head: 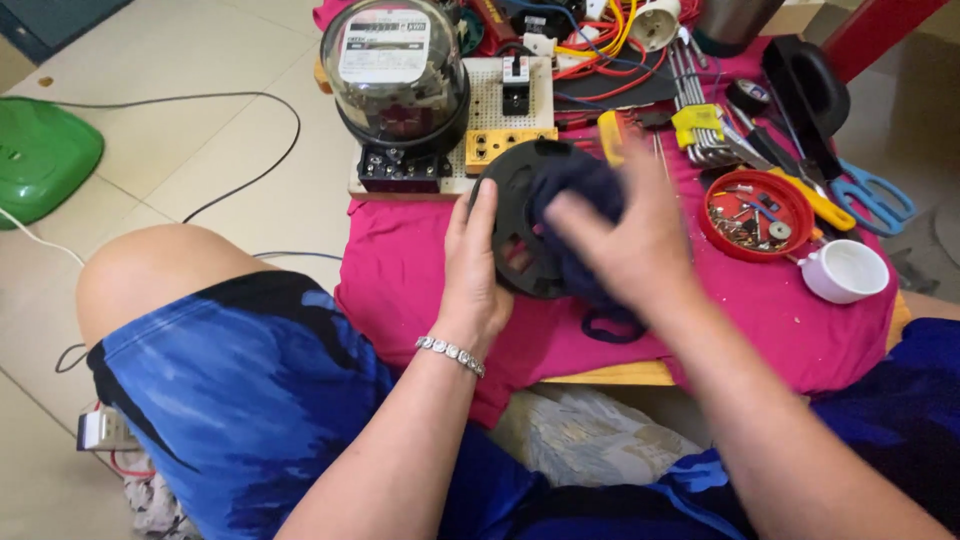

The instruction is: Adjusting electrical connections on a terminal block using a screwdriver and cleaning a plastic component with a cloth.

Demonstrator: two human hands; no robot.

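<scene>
My left hand (pixel 474 268) grips the left rim of a round black plastic disc with cut-outs (pixel 517 220), holding it tilted over a low table draped in pink cloth (pixel 400 270). Pressed against the disc's face is a dark blue cloth (pixel 572 185), bunched under my right hand (pixel 628 240), which looks motion-blurred. A loop of the blue cloth (pixel 610 326) hangs below onto the pink cloth. A silver bracelet (pixel 451 354) circles my left wrist.
Behind the disc stands an electricity meter with a clear dome (pixel 397 85) on a perforated board (pixel 495 110). To the right lie hex keys (pixel 700 135), a red lid of small parts (pixel 756 213), a white cup (pixel 845 270), blue-handled scissors (pixel 878 197). A green object (pixel 40 155) sits on the tiled floor.
</scene>
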